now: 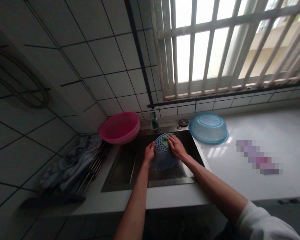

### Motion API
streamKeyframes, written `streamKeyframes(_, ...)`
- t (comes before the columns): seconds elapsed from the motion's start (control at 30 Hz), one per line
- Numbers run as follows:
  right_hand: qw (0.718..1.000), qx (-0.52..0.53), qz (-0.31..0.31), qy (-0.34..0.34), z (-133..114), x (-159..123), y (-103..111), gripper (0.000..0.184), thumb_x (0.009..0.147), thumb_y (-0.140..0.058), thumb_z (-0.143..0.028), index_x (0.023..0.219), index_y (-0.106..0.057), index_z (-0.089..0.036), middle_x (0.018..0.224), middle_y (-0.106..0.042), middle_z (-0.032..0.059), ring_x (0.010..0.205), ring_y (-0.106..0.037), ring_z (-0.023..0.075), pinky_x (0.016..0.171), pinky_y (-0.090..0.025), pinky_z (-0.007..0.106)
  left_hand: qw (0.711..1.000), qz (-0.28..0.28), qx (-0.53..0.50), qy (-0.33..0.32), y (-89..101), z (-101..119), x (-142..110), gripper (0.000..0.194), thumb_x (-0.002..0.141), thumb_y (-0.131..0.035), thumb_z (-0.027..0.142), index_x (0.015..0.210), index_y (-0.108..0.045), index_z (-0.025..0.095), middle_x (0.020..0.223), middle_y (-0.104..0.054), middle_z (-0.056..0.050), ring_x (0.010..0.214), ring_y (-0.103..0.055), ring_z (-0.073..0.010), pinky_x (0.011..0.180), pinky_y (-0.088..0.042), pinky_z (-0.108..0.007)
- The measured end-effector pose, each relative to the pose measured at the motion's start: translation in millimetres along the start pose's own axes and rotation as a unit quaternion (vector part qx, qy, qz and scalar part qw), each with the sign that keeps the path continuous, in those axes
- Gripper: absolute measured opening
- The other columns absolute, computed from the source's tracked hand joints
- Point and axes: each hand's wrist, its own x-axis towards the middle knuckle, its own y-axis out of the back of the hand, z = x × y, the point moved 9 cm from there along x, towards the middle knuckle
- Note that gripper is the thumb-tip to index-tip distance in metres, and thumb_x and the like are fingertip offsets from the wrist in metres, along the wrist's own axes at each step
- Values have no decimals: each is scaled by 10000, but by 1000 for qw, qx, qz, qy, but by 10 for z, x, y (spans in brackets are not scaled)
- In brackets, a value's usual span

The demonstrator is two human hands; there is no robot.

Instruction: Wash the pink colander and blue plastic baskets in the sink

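Two bare hands at work over the sink (115, 185), w/ a blue openwork basket (162, 153) tilted btwn them; can't tell if its low edge touches the sink floor. L hand (149, 153): fingers curled nearly closed on the basket's L edge, tips partly hidden. R hand (177, 146): fingers extended, laid on a green cloth (165, 140) against the basket's upper R part; cloth mostly covered by that hand, so its full shape & any pinch on it are unclear. R side of basket also blocked by hand. Drain (161, 171) only peeks out below the basket.

Faucet (154, 121) behind, dim; can't tell if water's running. Pink basin (120, 128) at sink's back L corner, inside mostly in shadow. Blue bowl (209, 129) upside down on the tabletop (230, 181), just R of sink. Farther R, a purplish-pink item (258, 158) is pixelated, can't ID. Striped cloth (71, 163) far L, dark & blurry. Window (202, 56) blown out behind bars, cut off at top. R sleeve (262, 221) cropped by frame.
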Motion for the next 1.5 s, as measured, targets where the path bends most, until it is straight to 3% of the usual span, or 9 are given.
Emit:
streamKeyframes(0.2, 973, -63, -111, 192, -776, -214, -281, 527, 1012, -563, -236, 1535, -539, -293, 1589, -517, 51, 1558, -337, 292, 1303, -194, 590, 999, -20, -23, -23, -74, 11, -21, 676, 806, -583, 800, 904, -726, 147, 947, -754, -97, 928, -668, -220, 843, -519, -310)
streamKeyframes(0.4, 988, -90, -82, 97, -396, -113, -151, 539, 1032, -568, -313, 1564, -501, -259, 1639, -439, 108, 1555, -341, 313, 1271, -288, 584, 998, 5, 63, -23, -37, 39, -25, 433, 966, -529, 533, 843, -701, 155, 888, -749, -90, 859, -684, -221, 825, -524, -316)
streamKeyframes(0.57, 976, -88, -116, 165, -614, -204, -394, 588, 1020, -597, -307, 1589, -457, -255, 1655, -413, 100, 1570, -311, 303, 1291, -254, 571, 968, 106, 220, -52, 165, 208, -102, 306, 970, -470, 235, 1135, -727, 218, 1181, -764, -103, 1059, -703, -240, 924, -492, -317)
streamKeyframes(0.7, 968, -61, -133, 204, -806, -267, -488, 620, 1007, -615, -300, 1597, -439, -219, 1622, -465, 115, 1553, -352, 286, 1299, -257, 549, 970, 80, 228, 10, 204, 65, -71, 342, 986, -469, 345, 987, -777, 195, 1055, -791, -130, 948, -724, -270, 802, -499, -316)
streamKeyframes(0.8, 971, -36, -128, 200, -721, -214, -378, 582, 1009, -615, -329, 1567, -490, -221, 1599, -498, 112, 1536, -385, 273, 1298, -272, 522, 983, 70, 169, 26, 219, -38, -27, 466, 967, -498, 522, 882, -782, 163, 883, -783, -114, 827, -711, -261, 712, -480, -303)
streamKeyframes(1.03, 999, -9, -40, 3, -17, 24, 2, 485, 1069, -457, -366, 1503, -573, -183, 1502, -596, 152, 1420, -545, 284, 1222, -403, 512, 991, 85, 105, -8, 213, -75, 11, 621, 862, -543, 718, 814, -771, 142, 733, -713, -60, 751, -646, -222, 688, -453, -285)
streamKeyframes(1.23, 978, -51, -117, 164, -623, -167, -287, 526, 1045, -515, -285, 1569, -492, -248, 1618, -473, 86, 1547, -365, 271, 1302, -239, 541, 995, 63, 66, -39, 141, -73, 30, 706, 807, -527, 821, 760, -734, 147, 687, -668, -37, 702, -595, -192, 662, -440, -274)
streamKeyframes(1.4, 988, -41, -103, 103, -387, -104, -208, 573, 1049, -532, -374, 1591, -458, -204, 1628, -448, 129, 1532, -392, 280, 1279, -313, 507, 996, 57, 63, -18, 125, -59, 25, 661, 847, -542, 770, 772, -722, 139, 702, -676, -35, 685, -586, -181, 654, -433, -268)
streamKeyframes(1.5, 995, -37, -81, 45, -130, -65, -156, 593, 1051, -524, -409, 1594, -451, -183, 1626, -444, 158, 1523, -408, 292, 1260, -345, 510, 988, 60, 139, -27, 109, 49, -29, 482, 958, -521, 569, 819, -730, 157, 779, -718, -62, 758, -645, -202, 725, -470, -275)
